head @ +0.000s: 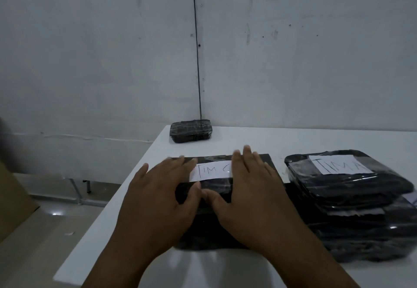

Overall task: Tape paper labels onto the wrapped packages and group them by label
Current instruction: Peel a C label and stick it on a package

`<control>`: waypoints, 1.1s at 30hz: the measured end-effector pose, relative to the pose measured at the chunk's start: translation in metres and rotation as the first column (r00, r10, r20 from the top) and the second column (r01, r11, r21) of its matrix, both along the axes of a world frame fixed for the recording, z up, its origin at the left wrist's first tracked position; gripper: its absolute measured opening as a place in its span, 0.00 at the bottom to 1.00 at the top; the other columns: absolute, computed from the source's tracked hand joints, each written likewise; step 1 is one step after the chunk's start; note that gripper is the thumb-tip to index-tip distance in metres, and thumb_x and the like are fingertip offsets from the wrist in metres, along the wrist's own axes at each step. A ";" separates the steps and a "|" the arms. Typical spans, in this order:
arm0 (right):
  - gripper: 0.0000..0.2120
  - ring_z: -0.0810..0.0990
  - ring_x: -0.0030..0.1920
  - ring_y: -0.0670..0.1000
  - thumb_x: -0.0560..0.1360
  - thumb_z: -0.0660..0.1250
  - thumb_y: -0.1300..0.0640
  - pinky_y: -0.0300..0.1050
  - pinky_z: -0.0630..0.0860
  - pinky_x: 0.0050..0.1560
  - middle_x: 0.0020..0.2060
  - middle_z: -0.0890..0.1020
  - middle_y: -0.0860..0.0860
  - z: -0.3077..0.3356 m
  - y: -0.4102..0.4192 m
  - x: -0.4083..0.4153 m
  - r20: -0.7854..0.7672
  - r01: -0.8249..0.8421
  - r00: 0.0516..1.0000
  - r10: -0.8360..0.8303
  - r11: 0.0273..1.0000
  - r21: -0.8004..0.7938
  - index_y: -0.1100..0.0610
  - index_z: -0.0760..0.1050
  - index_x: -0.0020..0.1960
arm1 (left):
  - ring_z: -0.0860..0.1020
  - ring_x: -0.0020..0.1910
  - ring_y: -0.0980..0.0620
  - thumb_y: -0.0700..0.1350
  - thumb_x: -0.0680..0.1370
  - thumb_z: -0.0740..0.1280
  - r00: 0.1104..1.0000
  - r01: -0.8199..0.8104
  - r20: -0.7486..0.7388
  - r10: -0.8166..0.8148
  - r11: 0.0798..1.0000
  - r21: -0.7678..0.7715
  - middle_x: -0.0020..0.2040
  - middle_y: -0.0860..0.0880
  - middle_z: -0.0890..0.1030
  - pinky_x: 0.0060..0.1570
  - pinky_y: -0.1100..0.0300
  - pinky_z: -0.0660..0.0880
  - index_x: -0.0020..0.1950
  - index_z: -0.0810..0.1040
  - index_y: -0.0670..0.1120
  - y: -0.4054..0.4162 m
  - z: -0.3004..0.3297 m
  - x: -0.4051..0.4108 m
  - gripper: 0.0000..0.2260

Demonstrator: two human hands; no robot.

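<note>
A flat black wrapped package (214, 191) lies in front of me on the white table (225, 269). A white paper label (211, 171) with handwriting sits on its top, partly hidden by my hands. My left hand (161, 194) lies flat on the package's left part, fingers straight and touching the label's left end. My right hand (250, 188) lies flat on its right part, covering the label's right end. My two thumbs nearly meet in the middle.
A stack of black wrapped packages (352, 211) stands at the right, the top one with a white label (339, 164). A small black wrapped package (191, 131) sits at the table's far left corner. Brown cardboard (13, 199) stands on the floor at the left.
</note>
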State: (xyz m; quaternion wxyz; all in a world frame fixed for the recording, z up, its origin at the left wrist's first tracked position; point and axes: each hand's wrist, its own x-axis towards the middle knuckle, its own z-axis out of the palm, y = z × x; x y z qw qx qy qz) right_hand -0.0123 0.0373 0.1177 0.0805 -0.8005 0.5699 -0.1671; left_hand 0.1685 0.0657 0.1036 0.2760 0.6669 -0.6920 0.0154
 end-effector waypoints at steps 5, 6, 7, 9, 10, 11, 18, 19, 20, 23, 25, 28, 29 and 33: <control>0.35 0.36 0.82 0.48 0.81 0.43 0.31 0.62 0.36 0.79 0.83 0.41 0.45 0.000 -0.002 -0.002 -0.143 -0.120 0.983 0.113 0.992 -0.037 0.45 0.44 0.83 | 0.43 0.74 0.77 0.65 0.76 0.42 0.994 0.084 0.066 -0.088 0.994 0.063 0.76 0.72 0.54 0.76 0.62 0.34 0.76 0.63 0.67 -0.005 -0.003 -0.001 0.29; 0.35 0.39 0.82 0.47 0.81 0.43 0.31 0.62 0.35 0.79 0.83 0.44 0.45 -0.001 -0.002 -0.002 -0.150 -0.116 0.983 0.110 0.993 -0.033 0.46 0.45 0.83 | 0.42 0.72 0.79 0.66 0.75 0.40 0.996 0.072 0.053 -0.076 0.995 0.076 0.75 0.73 0.54 0.76 0.61 0.35 0.76 0.64 0.67 -0.005 -0.005 0.001 0.31; 0.36 0.40 0.82 0.47 0.81 0.43 0.31 0.62 0.35 0.79 0.83 0.46 0.45 -0.002 -0.002 -0.001 -0.147 -0.113 0.983 0.107 0.993 -0.031 0.47 0.47 0.83 | 0.43 0.72 0.79 0.67 0.74 0.40 0.997 0.068 0.032 -0.070 0.995 0.075 0.74 0.73 0.55 0.77 0.61 0.36 0.75 0.64 0.68 -0.005 -0.006 0.002 0.31; 0.38 0.43 0.82 0.45 0.80 0.45 0.29 0.61 0.35 0.79 0.83 0.49 0.45 -0.001 -0.003 -0.002 -0.127 -0.101 0.987 0.098 0.995 -0.019 0.48 0.49 0.83 | 0.46 0.73 0.78 0.68 0.75 0.41 0.997 0.077 0.005 -0.077 0.995 0.069 0.75 0.73 0.57 0.78 0.60 0.38 0.74 0.66 0.68 -0.004 -0.008 0.005 0.30; 0.40 0.44 0.82 0.44 0.79 0.47 0.28 0.60 0.35 0.79 0.83 0.51 0.45 0.000 -0.003 -0.003 -0.104 -0.092 0.990 0.091 0.996 -0.012 0.49 0.50 0.83 | 0.48 0.74 0.77 0.69 0.75 0.43 0.997 0.082 -0.005 -0.082 0.995 0.064 0.75 0.72 0.59 0.78 0.60 0.40 0.74 0.67 0.68 -0.004 -0.008 0.007 0.30; 0.42 0.45 0.82 0.42 0.78 0.48 0.27 0.58 0.36 0.80 0.83 0.52 0.44 0.002 -0.004 -0.004 -0.079 -0.082 0.994 0.082 0.997 -0.002 0.50 0.51 0.83 | 0.50 0.75 0.76 0.70 0.75 0.46 0.996 0.083 -0.014 -0.083 0.995 0.054 0.75 0.71 0.61 0.79 0.60 0.43 0.73 0.69 0.67 -0.003 -0.008 0.010 0.29; 0.51 0.41 0.82 0.45 0.73 0.47 0.21 0.56 0.34 0.80 0.83 0.48 0.49 0.008 -0.001 -0.009 -0.127 -0.049 0.990 0.058 0.996 0.070 0.54 0.46 0.84 | 0.66 0.73 0.65 0.73 0.75 0.51 0.999 -0.001 -0.042 0.000 1.000 -0.010 0.71 0.66 0.69 0.74 0.53 0.60 0.72 0.74 0.61 0.008 -0.005 0.050 0.32; 0.53 0.39 0.82 0.47 0.72 0.45 0.20 0.58 0.33 0.79 0.83 0.45 0.50 0.009 0.001 -0.007 -0.154 -0.045 0.986 0.057 0.996 0.081 0.55 0.44 0.84 | 0.68 0.72 0.62 0.71 0.77 0.54 0.997 -0.011 -0.078 0.008 0.999 -0.039 0.71 0.64 0.72 0.72 0.51 0.64 0.71 0.75 0.60 0.011 -0.005 0.055 0.28; 0.54 0.37 0.82 0.48 0.71 0.43 0.20 0.59 0.32 0.79 0.83 0.44 0.51 0.010 0.002 -0.006 -0.172 -0.036 0.984 0.051 0.996 0.088 0.56 0.42 0.84 | 0.72 0.70 0.60 0.67 0.79 0.58 0.992 -0.019 -0.126 0.009 0.996 -0.082 0.70 0.62 0.75 0.69 0.51 0.69 0.71 0.76 0.59 0.015 -0.004 0.060 0.24; 0.51 0.37 0.82 0.49 0.73 0.42 0.21 0.61 0.32 0.79 0.83 0.42 0.50 0.016 0.005 0.003 -0.090 -0.014 0.996 0.018 0.999 0.040 0.54 0.39 0.83 | 0.77 0.61 0.63 0.60 0.81 0.63 0.974 -0.083 -0.223 0.037 0.977 -0.198 0.62 0.62 0.80 0.57 0.63 0.73 0.66 0.80 0.57 0.025 -0.001 0.076 0.17; 0.44 0.46 0.82 0.48 0.76 0.46 0.25 0.61 0.40 0.80 0.83 0.51 0.48 0.017 0.009 0.015 0.045 -0.038 0.998 0.042 0.994 -0.100 0.50 0.48 0.83 | 0.77 0.57 0.69 0.58 0.81 0.65 0.963 -0.135 -0.258 0.073 0.963 -0.232 0.58 0.63 0.81 0.53 0.73 0.70 0.63 0.82 0.55 0.031 -0.002 0.086 0.15; 0.25 0.73 0.67 0.48 0.79 0.60 0.37 0.54 0.64 0.73 0.67 0.78 0.47 0.014 0.023 0.042 0.284 -0.102 0.930 0.234 0.905 -0.413 0.50 0.74 0.70 | 0.76 0.52 0.75 0.52 0.79 0.68 0.949 -0.207 -0.279 0.150 0.961 -0.186 0.53 0.64 0.80 0.47 0.79 0.69 0.60 0.83 0.55 0.037 -0.013 0.102 0.11; 0.19 0.75 0.61 0.48 0.79 0.63 0.42 0.51 0.69 0.67 0.60 0.81 0.47 0.011 0.028 0.053 0.299 -0.150 0.901 0.315 0.872 -0.466 0.51 0.77 0.64 | 0.77 0.51 0.71 0.52 0.79 0.69 0.944 -0.224 -0.279 0.178 0.964 -0.144 0.53 0.63 0.80 0.47 0.75 0.70 0.60 0.82 0.56 0.039 -0.019 0.108 0.11; 0.11 0.78 0.53 0.49 0.79 0.65 0.54 0.47 0.77 0.56 0.52 0.82 0.48 -0.008 0.040 0.100 0.184 -0.401 0.847 0.499 0.827 -0.394 0.52 0.80 0.60 | 0.78 0.50 0.58 0.52 0.78 0.69 0.931 -0.256 -0.254 0.263 0.965 0.059 0.57 0.60 0.79 0.48 0.59 0.74 0.63 0.79 0.57 0.036 -0.044 0.118 0.13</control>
